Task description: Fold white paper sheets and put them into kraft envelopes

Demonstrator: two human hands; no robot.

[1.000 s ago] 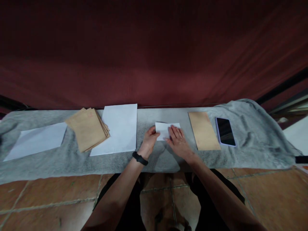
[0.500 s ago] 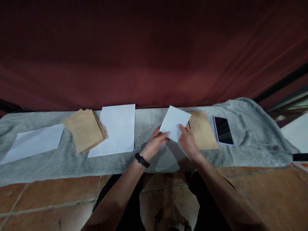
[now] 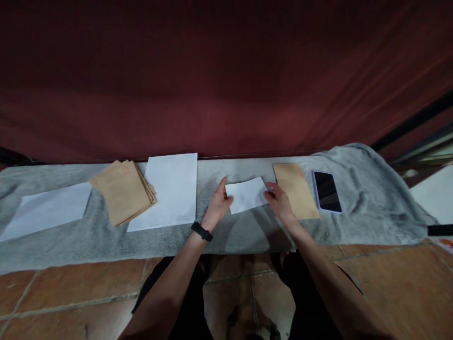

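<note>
A folded white sheet of paper (image 3: 247,195) is held level above the grey cloth, its long side running across in front of me. My left hand (image 3: 218,204), with a black band on the wrist, pinches its left end between thumb and fingers. At the opposite end my right hand (image 3: 278,200) grips the right edge, thumb toward me. Just beyond the right hand a single brown paper envelope (image 3: 296,191) lies flat on the cloth.
Grey cloth (image 3: 226,238) covers a narrow bench below a dark red curtain (image 3: 219,113). A phone (image 3: 327,191) lies right of the envelope. Leftward are white sheets (image 3: 173,189), a fanned stack of brown envelopes (image 3: 125,193) overlapping them, and another white paper (image 3: 49,208).
The white paper has turned from a slanted position to lying crosswise and looks narrower. My left hand has moved left, from its lower edge to its left end.
</note>
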